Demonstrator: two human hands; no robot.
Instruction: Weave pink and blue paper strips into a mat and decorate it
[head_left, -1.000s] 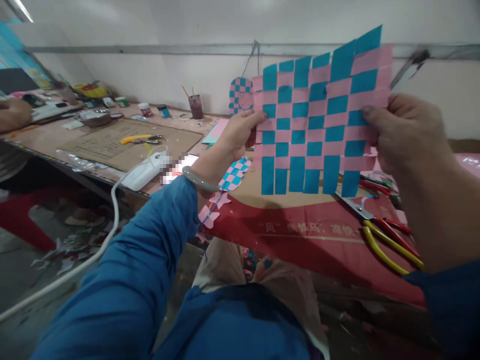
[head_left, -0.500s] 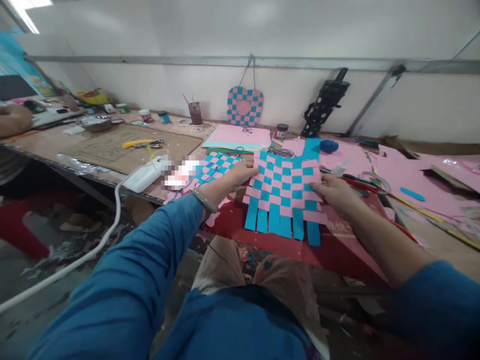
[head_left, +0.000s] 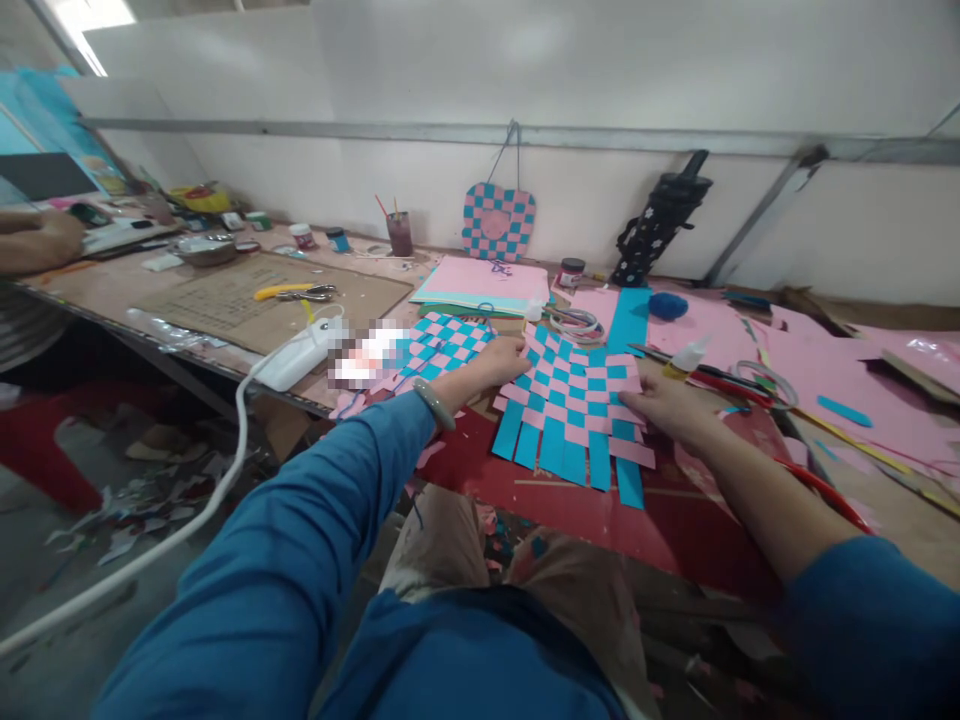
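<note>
A woven sheet of pink and blue paper strips (head_left: 570, 400) tilts toward me over the red board, its blue strip ends hanging loose along the near edge. My left hand (head_left: 501, 362), with a bangle at the wrist, pinches its left edge. On the opposite edge my right hand (head_left: 660, 402) grips the sheet between thumb and fingers. Beside my left hand lies a second woven checkered piece (head_left: 450, 340) with dark cord on it. A small glue bottle (head_left: 686, 358) lies just behind my right hand, near red-handled scissors (head_left: 727, 384).
A finished-looking checkered bag (head_left: 499, 222) hangs against the wall. Behind the sheet are stacked coloured paper (head_left: 480, 280), a blue yarn ball (head_left: 667, 305) and a black umbrella (head_left: 660, 220). A white power strip (head_left: 300, 355) and yellow-handled pliers (head_left: 289, 292) lie left. Another person's arm (head_left: 37, 240) rests far left.
The woven sheet has been lowered and tipped flatter toward the board, both hands keeping hold of it. The blue strip and glue bottle behind it show more now. The view has shifted slightly.
</note>
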